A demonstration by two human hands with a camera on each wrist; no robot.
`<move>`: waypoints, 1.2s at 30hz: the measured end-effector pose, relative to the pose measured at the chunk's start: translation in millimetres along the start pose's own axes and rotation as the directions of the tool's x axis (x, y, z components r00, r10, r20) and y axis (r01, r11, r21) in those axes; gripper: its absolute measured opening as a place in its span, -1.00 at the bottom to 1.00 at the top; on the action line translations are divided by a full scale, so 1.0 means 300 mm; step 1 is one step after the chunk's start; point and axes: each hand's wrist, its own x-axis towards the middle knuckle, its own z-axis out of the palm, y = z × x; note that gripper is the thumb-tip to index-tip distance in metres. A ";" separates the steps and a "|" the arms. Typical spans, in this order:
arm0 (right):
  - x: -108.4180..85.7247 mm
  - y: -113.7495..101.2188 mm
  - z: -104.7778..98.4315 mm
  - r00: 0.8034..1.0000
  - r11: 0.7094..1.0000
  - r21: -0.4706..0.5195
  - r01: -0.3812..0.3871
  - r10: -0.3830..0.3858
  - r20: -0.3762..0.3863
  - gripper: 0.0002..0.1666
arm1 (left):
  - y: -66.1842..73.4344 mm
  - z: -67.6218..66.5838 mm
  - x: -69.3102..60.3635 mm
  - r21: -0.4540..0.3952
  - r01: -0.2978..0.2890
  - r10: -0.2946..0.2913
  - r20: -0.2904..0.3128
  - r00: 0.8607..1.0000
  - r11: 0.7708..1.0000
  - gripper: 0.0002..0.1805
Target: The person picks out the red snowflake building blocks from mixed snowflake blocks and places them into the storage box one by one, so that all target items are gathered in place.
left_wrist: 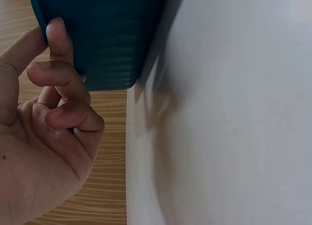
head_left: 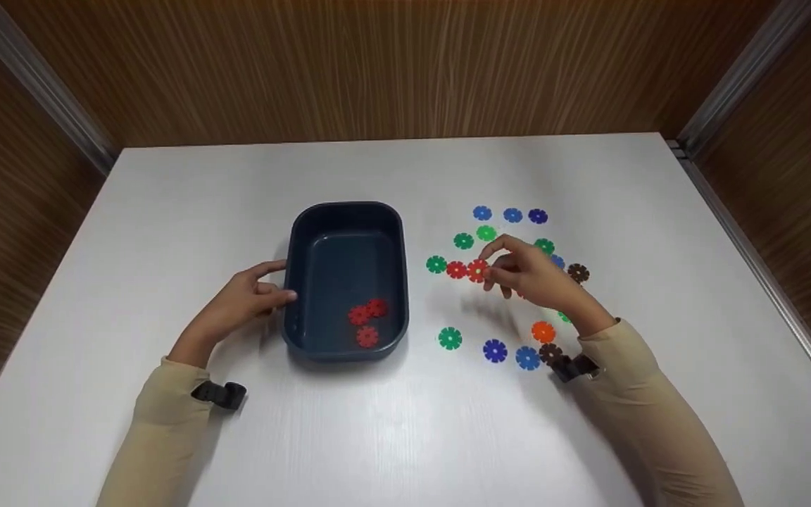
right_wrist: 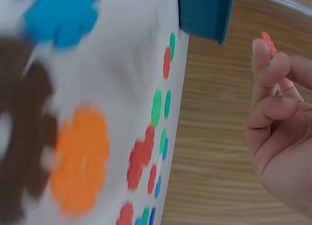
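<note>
A dark blue tray stands left of the discs with several red discs lying in its near right part. The left hand holds the tray's left wall between thumb and fingers; in the left wrist view, that hand touches the tray at its rim. Right of the tray, the right hand pinches a red disc between thumb and forefinger. In the right wrist view the right hand holds the red disc at its fingertips, raised off the table.
Around and below the right hand lie flat discs: blue ones at the back, green ones, a red one, an orange one and brown ones. Wooden panels border the white table.
</note>
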 end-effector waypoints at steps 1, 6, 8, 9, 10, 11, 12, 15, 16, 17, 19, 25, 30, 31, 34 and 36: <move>0.009 -0.006 0.010 1.000 1.000 0.000 0.007 -0.007 0.002 -0.75 | 0.000 0.000 0.000 0.002 -0.001 0.001 0.000 1.000 1.000 -0.22; 0.042 -0.045 0.064 1.000 1.000 0.017 0.024 -0.024 0.015 -0.73 | 0.000 -0.003 0.002 0.010 -0.001 0.001 -0.007 1.000 1.000 -0.23; 0.052 -0.058 0.086 0.999 0.999 0.033 0.030 -0.030 0.015 -0.73 | 0.002 -0.002 0.002 0.009 -0.004 0.004 -0.004 1.000 1.000 -0.23; 0.057 -0.065 0.097 0.999 0.998 0.043 0.037 -0.037 0.016 -0.73 | 0.002 -0.002 0.002 0.007 -0.006 0.006 -0.003 1.000 1.000 -0.23; 0.062 -0.071 0.108 0.999 0.998 0.048 0.044 -0.045 0.016 -0.73 | 0.001 -0.003 0.002 0.007 -0.006 0.006 -0.003 1.000 1.000 -0.23; 0.066 -0.078 0.119 0.998 0.997 0.057 0.051 -0.053 0.017 -0.73 | 0.002 -0.003 0.002 0.006 -0.007 0.007 -0.001 1.000 1.000 -0.23; 0.071 -0.085 0.130 0.998 0.996 0.066 0.058 -0.059 0.022 -0.73 | 0.001 -0.004 0.001 0.007 -0.005 0.005 -0.002 1.000 1.000 -0.23; 0.085 -0.102 0.162 0.996 0.993 0.088 0.074 -0.078 0.046 -0.73 | -0.001 -0.007 0.000 0.008 -0.004 0.004 -0.003 1.000 1.000 -0.22; 0.089 -0.106 0.172 0.995 0.993 0.092 0.077 -0.083 0.056 -0.73 | -0.001 -0.008 0.000 0.007 -0.003 0.003 -0.003 1.000 1.000 -0.22; 0.093 -0.109 0.182 0.994 0.992 0.094 0.084 -0.090 0.067 -0.73 | -0.002 -0.008 -0.001 0.007 -0.002 0.002 0.000 1.000 1.000 -0.22; 0.099 -0.115 0.199 0.991 0.991 0.093 0.095 -0.103 0.088 -0.73 | -0.004 -0.009 -0.003 0.005 -0.001 0.001 0.005 1.000 1.000 -0.21; 0.102 -0.124 0.234 0.979 0.984 0.101 0.144 -0.157 0.132 -0.73 | -0.010 -0.010 -0.002 0.006 0.004 -0.004 0.011 1.000 1.000 -0.20; 0.104 -0.141 0.251 0.976 0.983 0.102 0.151 -0.165 0.145 -0.73 | -0.009 -0.006 0.002 0.002 0.006 -0.006 0.010 1.000 1.000 -0.21; 0.105 -0.146 0.255 0.976 0.984 0.099 0.150 -0.163 0.147 -0.73 | -0.009 -0.005 0.002 0.002 0.006 -0.006 0.012 1.000 1.000 -0.21; 0.108 -0.162 0.266 0.974 0.984 0.097 0.150 -0.163 0.154 -0.75 | -0.009 -0.003 0.003 -0.001 0.010 -0.010 0.015 1.000 1.000 -0.21; 0.110 -0.177 0.275 0.973 0.982 0.102 0.157 -0.172 0.156 -0.76 | -0.010 -0.003 0.003 0.001 0.004 -0.004 0.015 1.000 1.000 -0.20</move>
